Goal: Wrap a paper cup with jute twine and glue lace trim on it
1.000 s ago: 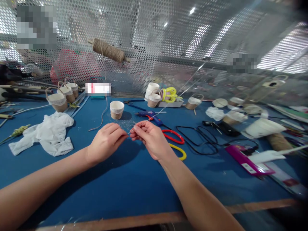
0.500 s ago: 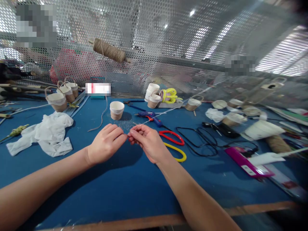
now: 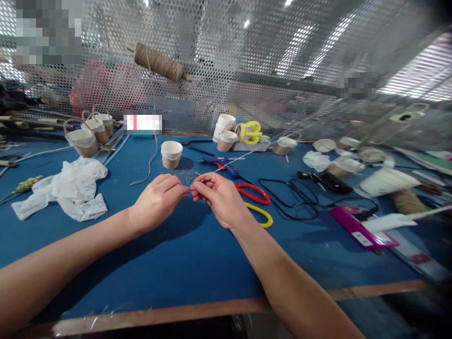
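Observation:
My right hand [image 3: 221, 195] pinches a thin pale cord [image 3: 231, 162], which runs from its fingertips up and to the right over the glue gun [image 3: 219, 163]. Closed, with the fingers drawn together, my left hand [image 3: 158, 200] meets the right one's fingertips; what it grips is hidden. Just beyond the left hand stands a small pot [image 3: 172, 155], white above and brown below. Partly behind my right wrist lie scissors with a red handle loop [image 3: 254, 193] and a yellow one.
White cloth [image 3: 70, 188] lies crumpled at left, below several handled pots [image 3: 81, 143]. A black cable [image 3: 289, 207] loops at right near a magenta power strip [image 3: 363, 228]. A twine spool [image 3: 158, 62] hangs on the mesh panel. Pliers [image 3: 197, 145] lie behind the glue gun.
The view has tilted down slightly, so the table sits higher in the picture. The hands keep nearly the same pose, with a sliver more space between their fingertips.

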Available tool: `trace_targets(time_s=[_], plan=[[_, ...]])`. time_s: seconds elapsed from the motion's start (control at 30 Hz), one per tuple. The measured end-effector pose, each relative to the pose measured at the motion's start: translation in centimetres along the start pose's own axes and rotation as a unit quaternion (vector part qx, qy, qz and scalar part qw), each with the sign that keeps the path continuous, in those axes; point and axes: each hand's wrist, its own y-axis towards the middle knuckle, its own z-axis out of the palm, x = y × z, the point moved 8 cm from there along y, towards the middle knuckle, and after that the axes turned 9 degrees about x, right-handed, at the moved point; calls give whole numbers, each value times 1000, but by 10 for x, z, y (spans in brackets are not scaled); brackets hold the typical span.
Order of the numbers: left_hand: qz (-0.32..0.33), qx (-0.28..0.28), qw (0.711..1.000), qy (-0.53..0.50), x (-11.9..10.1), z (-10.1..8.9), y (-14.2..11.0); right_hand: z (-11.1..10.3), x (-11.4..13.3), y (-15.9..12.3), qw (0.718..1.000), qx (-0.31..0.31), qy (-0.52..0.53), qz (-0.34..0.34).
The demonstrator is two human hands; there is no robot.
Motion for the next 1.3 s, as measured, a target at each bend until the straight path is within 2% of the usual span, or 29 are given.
trace_targets(time_s=[0.07,0.1,0.13,0.17,0.2,0.27,0.33,0.37,0.4,0.43,0.47,0.5,0.53,0.57,0.6,0.63,0.67,0.7,0.73,0.77,0.83,0.9,1.1,1.17,1.23,1.27,1.3], plan=[[-83,17,991,-105,12,1,2,0,4,-1,1000,0,-9,-24],[-142,31,974,-173,20,4,2,1,6,-2,999,-1,-13,-37],[-206,47,946,-248,28,9,0,1,7,-2,999,-2,-17,-50],[-270,59,904,-325,35,14,-3,2,9,-3,998,-4,-21,-61],[-327,69,851,-406,40,21,-7,3,11,-4,997,-5,-23,-71],[-405,84,716,-562,39,36,-14,4,14,-6,996,-5,-20,-89],[-431,106,573,-689,28,50,-18,7,17,-8,995,3,-8,-103],[-427,121,513,-735,21,55,-18,8,18,-9,994,11,0,-109],[-415,135,466,-770,15,57,-18,10,20,-9,993,22,7,-113],[-399,146,435,-794,10,59,-16,12,21,-10,993,34,12,-115],[-383,154,424,-806,7,60,-15,13,23,-10,992,43,16,-117],[-370,157,434,-806,7,60,-15,13,23,-10,992,47,16,-116],[-360,151,470,-792,11,58,-14,12,23,-10,993,46,13,-112],[-348,137,533,-759,18,55,-13,9,23,-9,994,39,8,-106],[-329,117,619,-704,27,48,-11,7,22,-7,995,28,4,-100],[-293,93,717,-625,33,37,-7,3,22,-6,995,17,0,-93],[-242,68,813,-525,36,23,-2,1,21,-5,996,8,-2,-88],[-180,45,893,-411,33,9,2,-1,20,-4,996,2,-1,-85],[-113,26,949,-294,25,-2,5,-2,20,-4,997,-1,1,-83],[-52,10,981,-187,15,-9,6,-3,19,-3,997,-1,4,-81],[34,-18,999,-35,0,-14,5,-2,18,-3,997,0,5,-77],[76,-29,996,28,-8,-14,3,-1,17,-4,997,2,4,-73],[113,-30,993,29,-11,-14,-1,3,17,-5,997,9,-3,-81],[79,-37,996,-18,-8,-15,0,3,19,-5,996,6,-11,-92],[-24,-42,991,-122,5,-14,2,2,20,-7,994,0,-29,-107],[-103,-38,974,-199,16,-10,2,2,22,-8,992,-6,-42,-116],[-191,-28,937,-291,26,-1,-1,2,23,-9,991,-12,-55,-125]])
